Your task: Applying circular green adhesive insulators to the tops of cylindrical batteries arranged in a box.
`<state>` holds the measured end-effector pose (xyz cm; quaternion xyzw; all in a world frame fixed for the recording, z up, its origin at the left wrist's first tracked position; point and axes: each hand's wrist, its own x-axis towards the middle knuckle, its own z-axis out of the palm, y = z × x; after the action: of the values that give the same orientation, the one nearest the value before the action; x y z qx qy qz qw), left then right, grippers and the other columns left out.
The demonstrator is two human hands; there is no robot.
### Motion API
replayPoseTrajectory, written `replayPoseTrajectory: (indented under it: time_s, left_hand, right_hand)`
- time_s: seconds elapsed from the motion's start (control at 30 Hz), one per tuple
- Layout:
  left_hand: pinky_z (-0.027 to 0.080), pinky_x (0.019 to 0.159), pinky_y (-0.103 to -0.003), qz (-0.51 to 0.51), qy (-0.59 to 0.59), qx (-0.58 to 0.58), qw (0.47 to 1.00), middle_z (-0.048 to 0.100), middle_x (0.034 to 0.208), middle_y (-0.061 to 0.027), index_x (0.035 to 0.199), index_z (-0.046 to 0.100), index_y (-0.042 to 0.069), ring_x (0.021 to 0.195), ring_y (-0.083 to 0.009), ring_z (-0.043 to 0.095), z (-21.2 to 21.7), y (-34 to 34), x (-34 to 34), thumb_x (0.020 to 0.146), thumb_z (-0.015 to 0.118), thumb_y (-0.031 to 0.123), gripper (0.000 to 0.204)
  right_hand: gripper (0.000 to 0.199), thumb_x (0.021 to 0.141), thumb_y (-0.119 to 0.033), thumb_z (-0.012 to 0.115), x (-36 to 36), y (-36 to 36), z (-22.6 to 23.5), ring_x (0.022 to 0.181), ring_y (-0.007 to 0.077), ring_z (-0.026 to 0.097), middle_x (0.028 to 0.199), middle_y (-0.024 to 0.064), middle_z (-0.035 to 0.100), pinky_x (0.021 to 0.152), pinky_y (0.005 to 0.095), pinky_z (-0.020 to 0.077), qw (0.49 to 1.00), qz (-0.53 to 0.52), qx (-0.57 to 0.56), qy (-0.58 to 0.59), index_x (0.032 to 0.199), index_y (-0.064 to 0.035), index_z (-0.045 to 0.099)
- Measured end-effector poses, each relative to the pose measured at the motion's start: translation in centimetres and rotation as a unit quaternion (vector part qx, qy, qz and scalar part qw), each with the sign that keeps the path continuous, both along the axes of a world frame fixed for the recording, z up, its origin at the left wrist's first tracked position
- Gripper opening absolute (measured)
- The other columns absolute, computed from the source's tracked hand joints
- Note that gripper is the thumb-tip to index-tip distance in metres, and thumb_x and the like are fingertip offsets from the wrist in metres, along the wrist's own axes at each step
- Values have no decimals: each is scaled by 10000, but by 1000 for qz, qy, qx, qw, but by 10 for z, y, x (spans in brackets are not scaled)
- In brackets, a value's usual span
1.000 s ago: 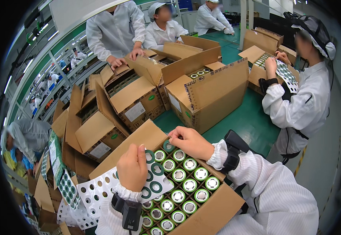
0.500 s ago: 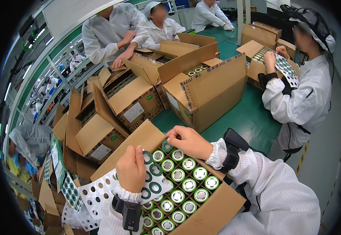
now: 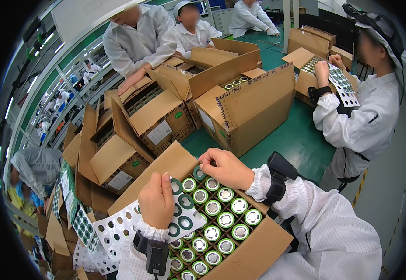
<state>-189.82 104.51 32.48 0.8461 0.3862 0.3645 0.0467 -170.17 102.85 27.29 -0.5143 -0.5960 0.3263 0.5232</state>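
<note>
In front of me an opened cardboard box [image 3: 259,247] holds rows of green-wrapped cylindrical battery cells [image 3: 226,220], standing upright between cardboard dividers with their silver ends up. My left hand [image 3: 156,199] is closed on a white sheet [image 3: 193,220] of dark green ring stickers, which lies over the left part of the cells. Past my left wrist the sheet shows rows of punched-out holes. At the far corner of the box, my right hand [image 3: 226,169] hovers with thumb and fingertips pinched together. Beside it one cell carries a green ring [image 3: 199,173]. Whatever the pinch holds is too hidden to make out.
Several opened cardboard boxes [image 3: 254,116] of cells crowd the green table [image 3: 277,147] beyond mine. Used sticker sheets [image 3: 85,228] lie at the left. To the right a co-worker [image 3: 366,102] handles another sticker sheet over a box. Other people in white stand at the back.
Both my hands have stayed almost still. At the back left, a co-worker's hand has slid left along the box flaps as that person leaned. The co-worker at right has shifted slightly right.
</note>
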Motion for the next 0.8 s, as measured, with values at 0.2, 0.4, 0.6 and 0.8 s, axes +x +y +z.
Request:
replayPoseTrajectory:
  time_s: [0.2, 0.4, 0.6, 0.8]
  left_hand:
    - [349, 454, -425, 4, -2, 4, 1000, 465, 554, -163, 692, 425, 28, 497, -357, 480, -1, 1, 0, 929, 471, 164, 277]
    - [357, 456, -421, 8, -6, 12, 1000, 468, 549, -156, 686, 434, 33, 496, -349, 485, -1, 1, 0, 916, 498, 160, 270]
    - [360, 453, -418, 10, -12, 15, 1000, 467, 541, -152, 678, 436, 37, 494, -347, 489, -1, 0, -1, 904, 519, 162, 271]
    - [369, 453, -422, 9, -9, 23, 1000, 474, 543, -150, 679, 435, 40, 501, -349, 501, -2, 0, 0, 901, 524, 169, 271]
  right_hand:
    - [162, 788, -127, 534, 0, -1, 6, 728, 294, 570, 837, 163, 590, 673, 359, 461, 999, -6, 9, -32, 740, 23, 498]
    - [169, 797, -113, 564, 1, 1, 5, 725, 196, 566, 884, 148, 612, 663, 316, 466, 998, -4, -1, -57, 738, 18, 475]
    - [168, 795, -106, 569, 0, -1, 7, 702, 200, 555, 869, 149, 609, 645, 324, 463, 997, -4, 10, -78, 740, 22, 477]
    - [128, 775, -70, 554, -1, 0, 10, 680, 288, 561, 791, 168, 581, 628, 347, 464, 987, -18, 52, -151, 756, 26, 472]
